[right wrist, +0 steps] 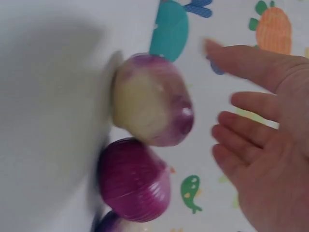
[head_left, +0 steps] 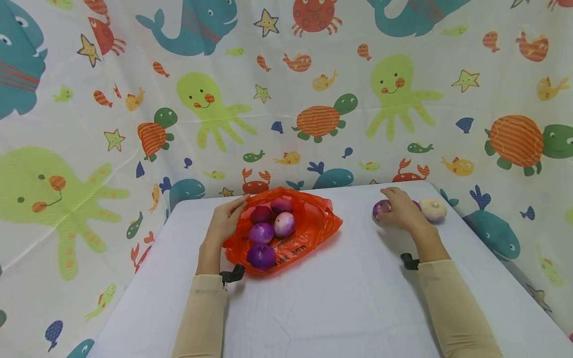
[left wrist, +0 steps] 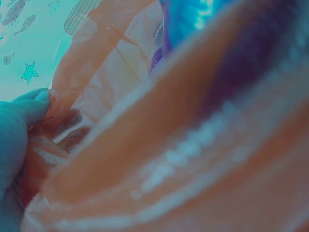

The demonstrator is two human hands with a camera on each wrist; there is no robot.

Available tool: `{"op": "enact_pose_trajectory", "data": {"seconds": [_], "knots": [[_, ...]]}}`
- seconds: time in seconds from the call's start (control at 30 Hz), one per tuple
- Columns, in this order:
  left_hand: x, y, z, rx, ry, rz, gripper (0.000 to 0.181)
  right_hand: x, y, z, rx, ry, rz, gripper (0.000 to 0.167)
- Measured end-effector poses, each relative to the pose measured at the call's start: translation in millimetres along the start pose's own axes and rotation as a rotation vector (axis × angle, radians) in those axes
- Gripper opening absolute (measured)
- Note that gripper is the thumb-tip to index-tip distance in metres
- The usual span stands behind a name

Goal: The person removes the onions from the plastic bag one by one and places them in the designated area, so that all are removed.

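Note:
A red plastic bag (head_left: 313, 219) lies spread with its mouth wide, and several purple onions (head_left: 261, 233) sit inside it. At the bag's left edge, my left hand (head_left: 222, 223) holds the plastic; in the left wrist view the thumb (left wrist: 31, 106) presses against the film, while the other fingers are mostly hidden. My right hand (head_left: 400, 211) hovers over onions at the table's far right, fingers loosely bent and holding nothing. Close to it are a purple onion (head_left: 381, 210), a pale onion (head_left: 433, 211) and one partly covered by the hand. The right wrist view shows a gap between fingers and the pale-and-purple onion (right wrist: 152, 101).
A white cloth covers the table (head_left: 331, 303). Behind and beside it hangs a curtain (head_left: 277, 64) printed with sea animals. Small black cameras are strapped to the left wrist (head_left: 232, 273) and right wrist (head_left: 409, 261).

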State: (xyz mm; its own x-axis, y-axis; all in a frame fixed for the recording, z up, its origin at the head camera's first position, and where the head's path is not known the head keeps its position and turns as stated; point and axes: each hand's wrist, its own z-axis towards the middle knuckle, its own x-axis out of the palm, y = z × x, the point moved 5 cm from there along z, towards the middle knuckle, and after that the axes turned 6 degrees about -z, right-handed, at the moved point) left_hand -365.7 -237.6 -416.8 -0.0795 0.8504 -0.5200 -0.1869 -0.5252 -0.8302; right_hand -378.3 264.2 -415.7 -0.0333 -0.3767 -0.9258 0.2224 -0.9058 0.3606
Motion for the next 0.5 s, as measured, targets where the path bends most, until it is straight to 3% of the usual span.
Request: {"op": "enact_pose_trajectory", "data": {"seconds": [0.2,0.5], "knots": [[-0.7,-2.8,-0.5,0.003,0.005,0.006,0.041,-18,20,-1.0,-0.020,-0.192,0.072,0.071],[-0.2,-0.9,0.3,-0.010,0.007,-0.006,0.041,-8,54,3.5,-0.084,-0.274,0.103,0.075]]}}
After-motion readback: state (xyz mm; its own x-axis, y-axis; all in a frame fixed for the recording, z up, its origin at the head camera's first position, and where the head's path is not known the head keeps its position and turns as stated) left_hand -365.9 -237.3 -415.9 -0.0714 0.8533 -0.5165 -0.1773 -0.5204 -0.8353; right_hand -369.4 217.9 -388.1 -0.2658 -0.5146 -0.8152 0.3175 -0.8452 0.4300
